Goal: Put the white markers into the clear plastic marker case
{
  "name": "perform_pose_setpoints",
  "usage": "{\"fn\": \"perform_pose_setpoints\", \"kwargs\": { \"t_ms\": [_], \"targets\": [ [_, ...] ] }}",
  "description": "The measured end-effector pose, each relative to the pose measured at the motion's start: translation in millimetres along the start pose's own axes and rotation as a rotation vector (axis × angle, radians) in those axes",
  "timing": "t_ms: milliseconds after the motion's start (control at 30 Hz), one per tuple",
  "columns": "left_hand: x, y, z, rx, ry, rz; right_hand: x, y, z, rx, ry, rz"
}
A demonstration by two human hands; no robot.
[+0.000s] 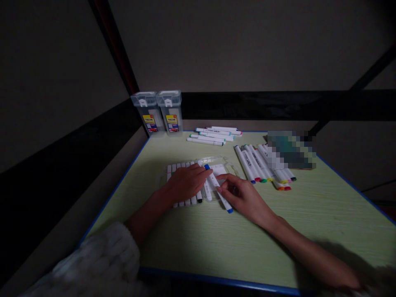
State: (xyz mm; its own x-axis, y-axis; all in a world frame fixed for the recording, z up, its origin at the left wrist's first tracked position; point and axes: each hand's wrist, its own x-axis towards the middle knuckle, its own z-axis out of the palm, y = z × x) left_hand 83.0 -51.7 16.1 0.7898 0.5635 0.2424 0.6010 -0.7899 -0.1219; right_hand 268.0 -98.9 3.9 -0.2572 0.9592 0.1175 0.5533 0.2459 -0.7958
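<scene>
A white marker with blue ends [223, 197] lies at a slant, pinched between the thumb and fingers of my right hand [244, 196]. Palm down, my left hand [187, 181] spreads over a row of white markers [186, 201] in a clear plastic case [213, 159]. Its fingertips reach the upper blue end of the slanted marker; the thumb is hidden. Just left of that marker, another white marker [208, 193] sits in the case. One marker in the row shows a black end below my left hand.
Two lidded clear containers [171, 111] stand at the back left. Loose white markers [213, 136] lie along the back edge. To the right, markers with coloured ends [255, 163] lie beside a pixelated flat object [291, 150]. The pale green table has a blue edge [216, 281].
</scene>
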Motion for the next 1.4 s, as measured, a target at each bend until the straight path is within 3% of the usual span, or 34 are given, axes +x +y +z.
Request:
{"fn": "perform_pose_setpoints", "kwargs": {
  "t_ms": [1400],
  "targets": [
    [1.1,-4.8,8.9,-0.12,0.026,0.028,-2.0,-1.4,-1.8,-0.16,-0.018,-0.12]
  ]
}}
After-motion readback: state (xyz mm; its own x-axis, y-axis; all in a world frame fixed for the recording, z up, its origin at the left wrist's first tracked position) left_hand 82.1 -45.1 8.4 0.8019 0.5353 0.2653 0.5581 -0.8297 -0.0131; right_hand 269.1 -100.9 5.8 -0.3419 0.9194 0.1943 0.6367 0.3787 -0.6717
